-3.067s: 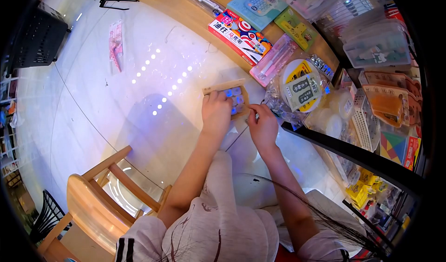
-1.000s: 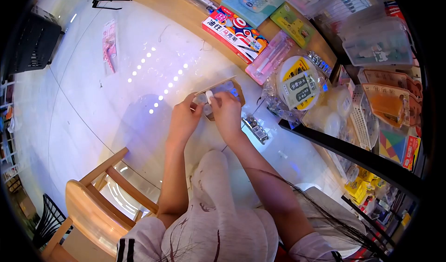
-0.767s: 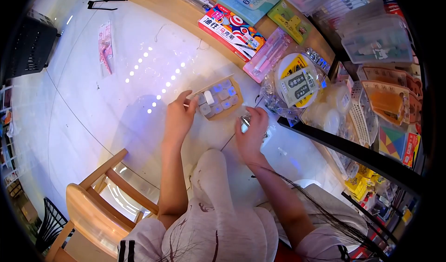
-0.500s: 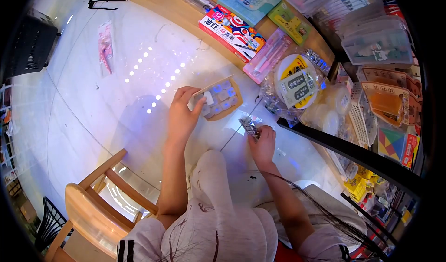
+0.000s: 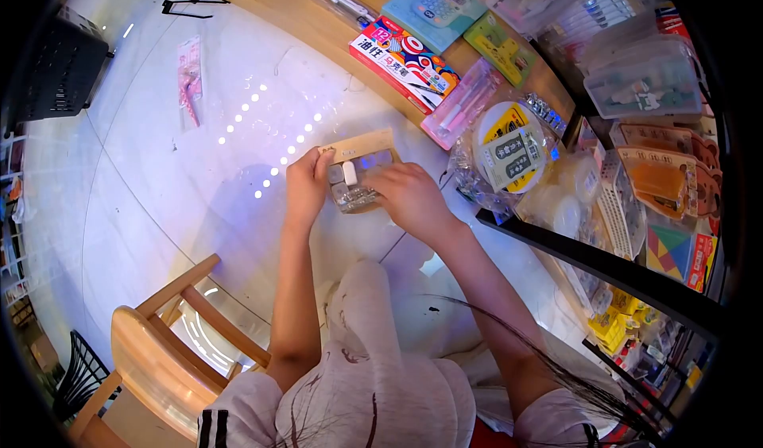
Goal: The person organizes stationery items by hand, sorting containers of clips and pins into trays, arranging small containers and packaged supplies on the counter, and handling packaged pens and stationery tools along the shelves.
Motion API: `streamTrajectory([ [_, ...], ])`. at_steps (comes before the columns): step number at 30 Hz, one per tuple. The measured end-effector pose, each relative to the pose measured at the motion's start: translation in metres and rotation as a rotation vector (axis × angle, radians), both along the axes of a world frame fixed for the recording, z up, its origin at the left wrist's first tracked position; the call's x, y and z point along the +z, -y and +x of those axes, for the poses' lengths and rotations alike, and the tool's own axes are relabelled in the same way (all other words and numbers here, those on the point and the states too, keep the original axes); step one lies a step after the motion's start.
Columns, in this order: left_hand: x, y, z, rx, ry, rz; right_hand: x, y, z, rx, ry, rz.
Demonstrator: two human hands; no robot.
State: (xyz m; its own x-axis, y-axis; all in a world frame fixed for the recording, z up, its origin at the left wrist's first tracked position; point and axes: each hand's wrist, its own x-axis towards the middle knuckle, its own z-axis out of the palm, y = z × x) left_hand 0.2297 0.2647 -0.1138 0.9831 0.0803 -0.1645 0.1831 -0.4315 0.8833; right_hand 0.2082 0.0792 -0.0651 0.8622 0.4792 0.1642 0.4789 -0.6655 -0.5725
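My left hand [image 5: 305,190] grips the left edge of a small kraft cardboard box [image 5: 367,143], thumb near its raised flap. Inside the box sit several grey, rounded-square pieces in rows, with one white piece [image 5: 349,172] standing out among them. My right hand [image 5: 415,203] reaches over the box's right side, fingers closed on a shiny silvery packet [image 5: 358,200] that lies across the near part of the box. The packet's contents are too small to name. My right hand hides the right-hand pieces.
A wooden shelf to the upper right carries a marker box [image 5: 404,63], a blue calculator package [image 5: 434,7], pink packaged pens [image 5: 462,105] and a round tub [image 5: 510,148]. A black metal bar [image 5: 596,245] runs at right. A wooden chair [image 5: 163,361] stands at lower left; a pink packet [image 5: 189,83] lies on the floor.
My right hand has brought the silvery packet leftward and up onto the box. My left hand has shifted onto the box's edge, and the flap now tilts more into view.
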Motion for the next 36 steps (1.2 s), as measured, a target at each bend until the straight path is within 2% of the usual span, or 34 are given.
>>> streamTrajectory([
  [8,0.006,-0.001,-0.002,0.040,-0.058,-0.031,-0.008,-0.007,0.015,0.121,-0.203,-0.073],
  [14,0.007,0.005,-0.004,0.110,-0.078,0.000,-0.020,-0.027,0.005,0.152,0.006,-0.252],
  [17,0.004,0.004,-0.004,0.108,-0.015,0.011,-0.025,-0.025,-0.003,0.119,0.217,-0.094],
  [20,0.001,0.003,-0.005,0.117,-0.004,0.020,-0.019,-0.019,-0.005,0.121,0.093,-0.007],
  [23,-0.001,0.000,-0.005,0.095,-0.009,0.016,-0.007,-0.013,-0.005,-0.146,-0.067,0.105],
  [24,0.002,0.001,-0.005,0.100,-0.023,0.004,-0.006,-0.012,-0.009,-0.330,-0.202,0.275],
  [27,0.005,0.002,-0.006,0.114,-0.026,0.007,0.004,-0.011,-0.016,-0.557,-0.061,0.449],
  [28,-0.004,0.001,-0.006,0.115,-0.004,0.029,0.006,-0.004,-0.017,-0.452,0.074,0.247],
  [29,-0.012,0.000,-0.008,0.116,0.015,0.050,0.007,-0.006,-0.022,-0.472,0.051,0.278],
  [30,-0.009,-0.002,-0.010,0.100,-0.109,0.067,0.008,-0.007,-0.030,-0.490,0.028,0.308],
  [31,-0.002,0.000,-0.011,0.138,0.175,0.063,0.013,-0.009,-0.030,-0.498,0.016,0.340],
  [33,0.013,0.008,-0.021,0.194,0.722,0.066,0.022,-0.025,-0.027,-0.625,-0.057,0.697],
  [35,0.053,0.016,-0.019,-0.144,0.736,0.128,0.029,-0.033,-0.021,-0.699,-0.154,1.014],
  [36,0.067,0.021,-0.017,-0.311,0.738,0.162,0.037,-0.033,-0.017,-0.659,-0.198,1.046],
])
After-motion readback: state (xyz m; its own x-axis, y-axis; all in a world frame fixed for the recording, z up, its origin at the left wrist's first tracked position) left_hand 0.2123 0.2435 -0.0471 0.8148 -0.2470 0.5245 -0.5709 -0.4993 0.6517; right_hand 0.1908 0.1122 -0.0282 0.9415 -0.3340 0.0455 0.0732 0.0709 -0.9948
